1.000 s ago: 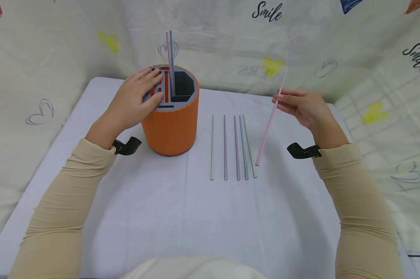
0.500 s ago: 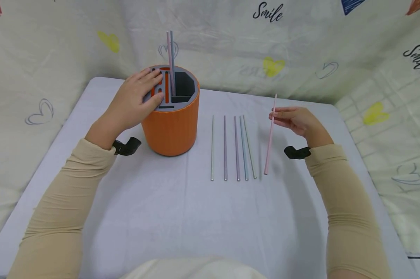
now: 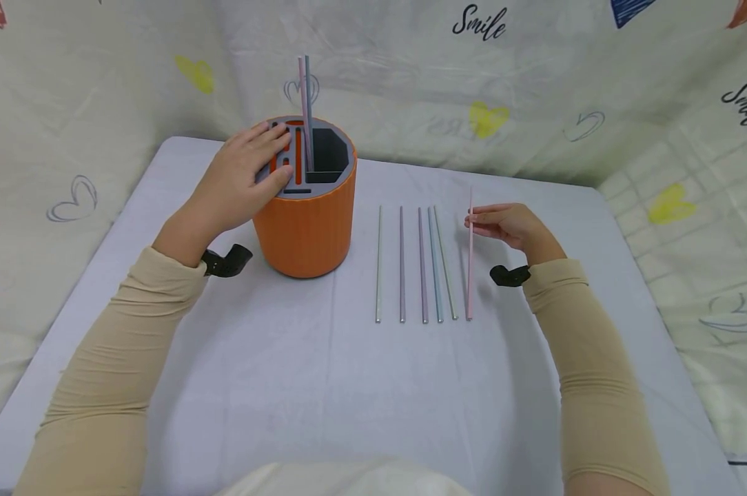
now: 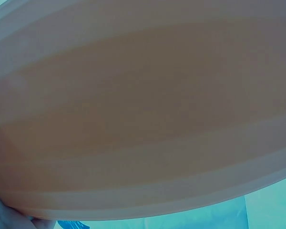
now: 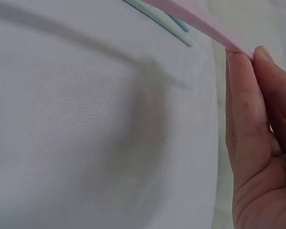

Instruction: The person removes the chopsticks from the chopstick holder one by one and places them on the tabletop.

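My left hand (image 3: 243, 176) rests on the slotted grey top of an orange utensil holder (image 3: 305, 234), its fingers spread over the slots. In the left wrist view the holder's wall (image 4: 148, 109) fills most of the picture. A pink chopstick and a blue chopstick (image 3: 308, 103) stand upright in the holder's large opening. Right of the holder, my right hand (image 3: 510, 224) pinches another pink chopstick (image 3: 470, 275) near its far end, between thumb and fingertips. In the right wrist view, that pink chopstick (image 5: 200, 19) slants above the cloth, casting a shadow.
Several chopsticks lie side by side on the white tablecloth (image 3: 349, 399): a green one (image 3: 379, 269), two purple ones (image 3: 402, 269), a blue one (image 3: 435, 269) and another green one (image 3: 446, 269). A printed curtain (image 3: 398, 89) closes off the back and sides.
My right hand has brought the pink chopstick left and down toward the table, turning it nearly parallel to the row. The left hand has stayed on the holder.
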`<state>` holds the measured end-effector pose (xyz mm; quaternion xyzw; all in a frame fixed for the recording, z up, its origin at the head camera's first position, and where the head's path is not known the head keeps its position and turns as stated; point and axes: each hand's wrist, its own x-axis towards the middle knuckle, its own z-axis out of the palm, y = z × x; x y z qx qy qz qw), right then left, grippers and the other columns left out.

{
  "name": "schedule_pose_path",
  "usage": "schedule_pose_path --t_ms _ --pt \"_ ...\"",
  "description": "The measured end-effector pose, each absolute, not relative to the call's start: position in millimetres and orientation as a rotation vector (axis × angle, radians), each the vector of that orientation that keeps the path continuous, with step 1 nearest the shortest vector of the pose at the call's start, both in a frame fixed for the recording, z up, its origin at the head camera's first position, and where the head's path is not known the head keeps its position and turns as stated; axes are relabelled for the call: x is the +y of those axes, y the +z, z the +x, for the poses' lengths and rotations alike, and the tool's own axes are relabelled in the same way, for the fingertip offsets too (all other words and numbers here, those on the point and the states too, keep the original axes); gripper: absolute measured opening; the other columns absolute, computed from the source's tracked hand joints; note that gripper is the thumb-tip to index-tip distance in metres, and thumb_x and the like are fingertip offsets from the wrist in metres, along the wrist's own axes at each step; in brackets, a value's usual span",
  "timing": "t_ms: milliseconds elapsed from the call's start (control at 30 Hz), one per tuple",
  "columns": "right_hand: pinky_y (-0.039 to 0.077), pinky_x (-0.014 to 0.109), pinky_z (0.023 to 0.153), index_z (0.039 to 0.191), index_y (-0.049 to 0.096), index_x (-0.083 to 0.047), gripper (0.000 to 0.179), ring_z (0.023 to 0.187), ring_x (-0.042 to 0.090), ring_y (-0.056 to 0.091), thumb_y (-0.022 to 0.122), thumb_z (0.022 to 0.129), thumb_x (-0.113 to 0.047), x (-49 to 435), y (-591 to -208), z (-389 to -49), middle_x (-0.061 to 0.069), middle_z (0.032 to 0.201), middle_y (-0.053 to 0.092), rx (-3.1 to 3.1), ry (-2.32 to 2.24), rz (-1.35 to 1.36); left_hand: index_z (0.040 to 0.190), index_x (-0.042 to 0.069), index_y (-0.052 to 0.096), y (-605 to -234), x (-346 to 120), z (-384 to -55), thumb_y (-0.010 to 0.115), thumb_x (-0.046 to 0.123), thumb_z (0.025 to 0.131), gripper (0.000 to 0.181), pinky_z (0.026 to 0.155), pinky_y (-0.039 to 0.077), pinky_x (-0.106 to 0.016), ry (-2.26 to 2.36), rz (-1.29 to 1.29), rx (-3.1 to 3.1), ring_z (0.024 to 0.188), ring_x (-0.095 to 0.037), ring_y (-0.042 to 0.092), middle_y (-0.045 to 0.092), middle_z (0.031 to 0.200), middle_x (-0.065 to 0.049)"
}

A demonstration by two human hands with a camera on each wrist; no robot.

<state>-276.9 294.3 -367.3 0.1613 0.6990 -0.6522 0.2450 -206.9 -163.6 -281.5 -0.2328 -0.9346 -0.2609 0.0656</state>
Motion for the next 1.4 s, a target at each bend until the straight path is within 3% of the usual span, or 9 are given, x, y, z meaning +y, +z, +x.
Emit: schedule_pose_path --t_ms 200,667,767,967,1100,1267,1400 --pt "0.056 0.025 0.076 0.122 0.056 0.000 0.039 0.085 0.016 0.070 0.065 0.085 -0.006 288 -376 -281 0.003 0.087 0.073 1.929 -1.697 0.478 0.144 0.009 0.033 -281 -164 -207 0.038 0.037 0.096 0.056 0.119 0.006 -0.038 -0.782 -0.693 -2.822 0.144 -0.021 0.014 0.027 0.152 -0.004" --pt "0.055 0.019 0.073 0.126 0.053 0.001 0.046 0.071 0.007 0.064 0.067 0.083 -0.009 272 -390 -285 -0.004 0.081 0.067 2.063 -1.431 0.523 0.144 0.010 0.035 -283 -163 -207 0.040 0.036 0.095 0.055 0.118 0.008 -0.040 -0.790 -0.685 -2.805 0.143 -0.022 0.016 0.030 0.151 -0.005" --pt "0.055 0.020 0.069 0.121 0.057 0.001 0.043 0.067 0.008 0.063 0.070 0.081 -0.009 268 -391 -285 -0.002 0.079 0.065 2.161 -1.372 0.558 0.144 0.010 0.035 -283 -164 -208 0.040 0.036 0.096 0.055 0.118 0.008 -0.041 -0.793 -0.681 -2.809 0.143 -0.022 0.015 0.029 0.151 -0.004" --pt "0.055 0.021 0.062 0.093 0.066 -0.001 0.018 0.056 0.008 0.064 0.074 0.076 -0.004 262 -396 -286 -0.001 0.065 0.065 2.248 -1.402 0.661 0.144 0.010 0.035 -284 -163 -208 0.039 0.037 0.096 0.055 0.118 0.008 -0.041 -0.786 -0.683 -2.807 0.143 -0.022 0.015 0.029 0.152 -0.004" --pt "0.056 0.021 0.063 0.087 0.068 -0.003 0.014 0.056 0.008 0.065 0.075 0.075 -0.006 260 -396 -284 -0.001 0.061 0.067 2.287 -1.412 0.706 0.144 0.011 0.035 -285 -164 -208 0.040 0.037 0.096 0.055 0.118 0.008 -0.040 -0.795 -0.683 -2.798 0.143 -0.022 0.015 0.029 0.152 -0.004" --pt "0.057 0.023 0.071 0.109 0.064 0.001 0.032 0.068 0.011 0.069 0.071 0.079 -0.007 260 -384 -277 -0.001 0.070 0.069 2.179 -1.613 0.684 0.144 0.010 0.034 -284 -164 -208 0.038 0.038 0.096 0.056 0.118 0.008 -0.041 -0.788 -0.691 -2.811 0.144 -0.021 0.013 0.027 0.152 -0.003" --pt "0.053 0.029 0.084 0.125 0.054 0.004 0.047 0.081 0.015 0.070 0.068 0.081 -0.003 250 -368 -272 0.003 0.084 0.071 2.001 -1.857 0.595 0.144 0.009 0.033 -283 -164 -208 0.036 0.038 0.096 0.057 0.118 0.008 -0.041 -0.785 -0.689 -2.823 0.144 -0.021 0.013 0.026 0.153 -0.003"
